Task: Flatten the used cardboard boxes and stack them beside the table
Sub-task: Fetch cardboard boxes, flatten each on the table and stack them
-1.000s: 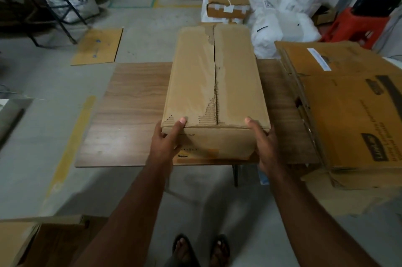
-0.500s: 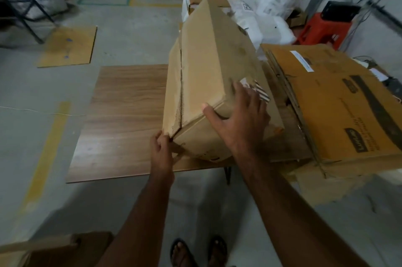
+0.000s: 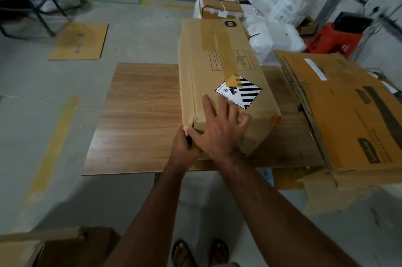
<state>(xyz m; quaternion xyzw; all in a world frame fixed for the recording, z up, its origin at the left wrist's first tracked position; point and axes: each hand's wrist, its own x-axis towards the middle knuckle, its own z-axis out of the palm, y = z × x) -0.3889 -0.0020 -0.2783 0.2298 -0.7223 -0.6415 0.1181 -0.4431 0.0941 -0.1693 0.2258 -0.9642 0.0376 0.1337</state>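
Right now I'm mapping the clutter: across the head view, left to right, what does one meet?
Flat cardboard sheet on the floor → bare part of the wooden table → taped box under both hands → big flattened carton.

I see the box (image 3: 219,75) on the table (image 3: 139,119) at frame centre, flattened boxes (image 3: 348,114) stacked to its right, a cardboard sheet (image 3: 79,41) on the floor upper left.

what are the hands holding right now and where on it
Both are on the box at its near left corner: the left hand grips the corner's lower edge, the right hand lies spread on top.
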